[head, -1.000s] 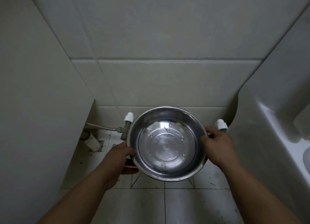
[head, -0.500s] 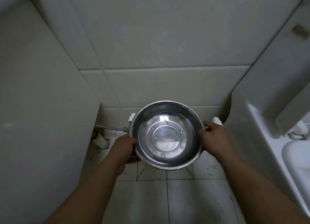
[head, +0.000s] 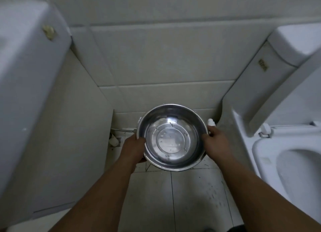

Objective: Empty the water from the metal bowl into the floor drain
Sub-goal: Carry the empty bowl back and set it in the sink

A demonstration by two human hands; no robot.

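A round metal bowl is held level above the tiled floor, its shiny inside facing up with a thin layer of water and a few specks. My left hand grips its left rim from below and outside. My right hand clasps the right rim with the thumb over the edge. A dark square floor drain lies in the far left corner, left of the bowl, partly covered by a white pipe end.
A white toilet with its tank fills the right side. A white cabinet or appliance stands on the left. White pipe valves and a hose sit low on the tiled back wall. Floor tiles lie below.
The view has pulled back and up: the bowl looks smaller and farther, the toilet seat and the white unit on the left have come into view. Both hands keep the same hold.
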